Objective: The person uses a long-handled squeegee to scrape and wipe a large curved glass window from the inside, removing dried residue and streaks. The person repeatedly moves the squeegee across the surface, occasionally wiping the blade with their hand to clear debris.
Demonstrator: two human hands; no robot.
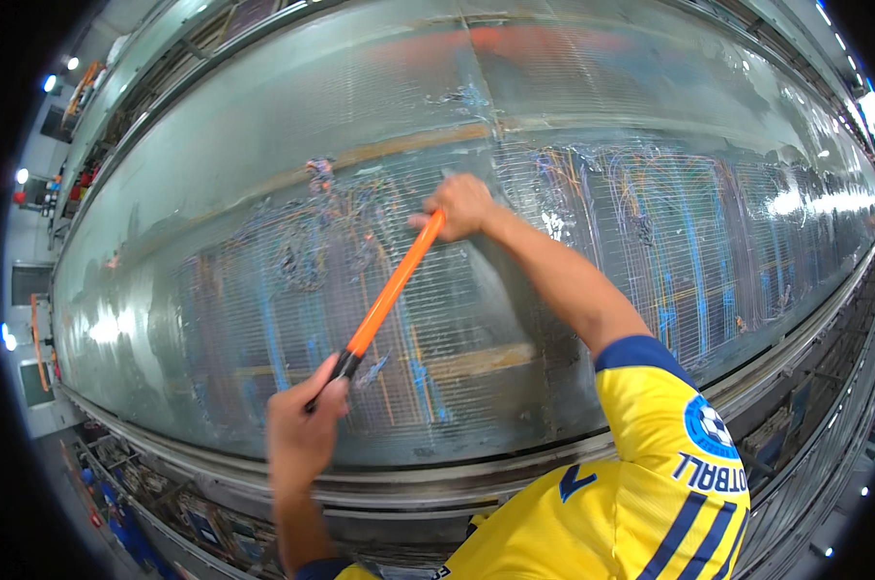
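An orange pole with a black end section (391, 302) slants across the middle of the view. My left hand (305, 416) is closed round its black lower end. At the far, upper end my right hand (461, 206) grips the orange part. Any tool head is hidden or cannot be made out. Beneath both hands lies a wide, wet, ribbed greenish surface (167, 227), smeared with blue, purple and orange streaks. Close to the pole's left is a thicker, clumped patch of colour (307, 256).
A metal rail (515, 462) runs along the near edge, with slatted frames (220, 522) below it. Another rail (181, 77) borders the far left side. Tan bands (399, 145) cross the surface, and a red smear (544, 41) shows at the far side.
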